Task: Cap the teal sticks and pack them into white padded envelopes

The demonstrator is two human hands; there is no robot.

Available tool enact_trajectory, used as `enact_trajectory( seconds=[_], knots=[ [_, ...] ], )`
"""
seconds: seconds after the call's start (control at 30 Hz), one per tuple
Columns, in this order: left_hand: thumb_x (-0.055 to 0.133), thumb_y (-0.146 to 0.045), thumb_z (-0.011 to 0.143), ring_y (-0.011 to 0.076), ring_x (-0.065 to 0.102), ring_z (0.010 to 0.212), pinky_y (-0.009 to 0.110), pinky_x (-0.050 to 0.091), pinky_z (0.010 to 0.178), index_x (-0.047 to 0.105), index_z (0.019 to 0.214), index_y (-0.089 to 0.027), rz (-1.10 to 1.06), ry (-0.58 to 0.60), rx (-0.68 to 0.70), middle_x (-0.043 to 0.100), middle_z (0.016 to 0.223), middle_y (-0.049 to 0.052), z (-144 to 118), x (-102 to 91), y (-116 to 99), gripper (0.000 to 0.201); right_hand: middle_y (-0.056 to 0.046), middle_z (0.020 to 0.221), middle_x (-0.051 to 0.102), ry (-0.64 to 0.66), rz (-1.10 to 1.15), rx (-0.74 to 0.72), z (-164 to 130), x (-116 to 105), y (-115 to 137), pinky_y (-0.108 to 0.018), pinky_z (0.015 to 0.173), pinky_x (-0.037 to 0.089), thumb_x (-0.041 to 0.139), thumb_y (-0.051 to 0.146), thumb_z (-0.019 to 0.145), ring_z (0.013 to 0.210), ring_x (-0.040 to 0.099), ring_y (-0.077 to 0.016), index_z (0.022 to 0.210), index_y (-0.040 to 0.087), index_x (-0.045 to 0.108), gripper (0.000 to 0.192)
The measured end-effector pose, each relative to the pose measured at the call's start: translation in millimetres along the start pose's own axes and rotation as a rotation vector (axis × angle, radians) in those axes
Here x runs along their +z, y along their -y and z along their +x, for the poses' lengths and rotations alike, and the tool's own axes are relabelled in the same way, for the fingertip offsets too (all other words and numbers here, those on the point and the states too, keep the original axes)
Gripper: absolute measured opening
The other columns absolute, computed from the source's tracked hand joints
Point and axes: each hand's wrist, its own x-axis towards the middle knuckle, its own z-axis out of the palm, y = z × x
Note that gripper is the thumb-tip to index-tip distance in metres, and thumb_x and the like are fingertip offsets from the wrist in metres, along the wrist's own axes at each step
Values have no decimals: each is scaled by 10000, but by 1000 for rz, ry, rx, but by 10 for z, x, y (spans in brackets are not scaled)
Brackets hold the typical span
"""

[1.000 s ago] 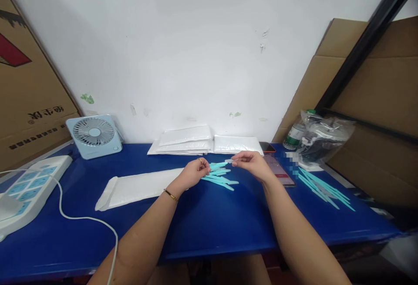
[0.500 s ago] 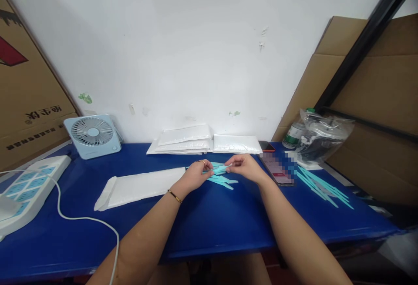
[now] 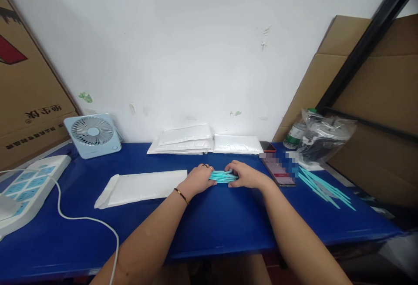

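A bundle of thin turquoise sticks (image 3: 224, 177) lies at the middle of the blue table, gathered side by side. My left hand (image 3: 200, 177) is closed around its left end, and my right hand (image 3: 242, 175) closes on its right end with thumb and fingers. The ends of the sticks are hidden inside my hands. To the left of my left hand a white padded envelope (image 3: 146, 186) lies flat, with its flap folded out on the left. What exactly the sticks are I cannot make out.
White envelopes (image 3: 183, 139) are stacked along the wall. On the right are a phone (image 3: 277, 169), more turquoise sticks (image 3: 326, 187), a bottle (image 3: 294, 135) and a clear plastic bag (image 3: 326, 137). A small fan (image 3: 93, 135), a power strip (image 3: 35, 185) and a white cable (image 3: 88, 219) occupy the left.
The sticks were fanned out and uneven between my fingertips; now they form a tight, lined-up bundle. My hands have moved to grip its two ends.
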Motion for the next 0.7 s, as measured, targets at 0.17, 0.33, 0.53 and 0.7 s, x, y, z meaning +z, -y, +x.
enact_trajectory(
  seconds=[0.17, 0.33, 0.53, 0.7],
  knots=[
    [523, -346, 805, 251, 567, 897, 333, 443, 789, 579, 998, -142, 101, -27, 13, 604, 987, 124, -32, 25, -98, 286, -40, 853, 546, -22, -189, -54, 62, 102, 148, -255, 630, 376, 584, 155, 649, 745, 518, -169, 920, 168, 542, 275],
    [541, -270, 756, 268, 563, 896, 347, 457, 758, 548, 940, -138, 163, -50, -4, 599, 969, 132, -42, 46, -193, 227, -71, 854, 564, -24, -348, -35, 82, 180, 237, -266, 593, 343, 559, 172, 640, 714, 526, -185, 884, 158, 523, 247],
    [531, -197, 747, 271, 570, 894, 363, 448, 741, 502, 942, -161, 151, -81, 7, 604, 930, 119, -37, 51, -261, 201, -67, 830, 589, -31, -368, -23, 53, 125, 265, -263, 569, 321, 561, 191, 643, 697, 543, -187, 817, 172, 536, 177],
    [539, -194, 725, 253, 588, 887, 356, 434, 781, 507, 925, -177, 170, -104, -51, 622, 915, 95, -29, -5, -284, 203, -14, 718, 588, -62, -221, -21, -34, -10, 333, -239, 513, 277, 534, 139, 642, 607, 505, -144, 765, 187, 526, 132]
  ],
)
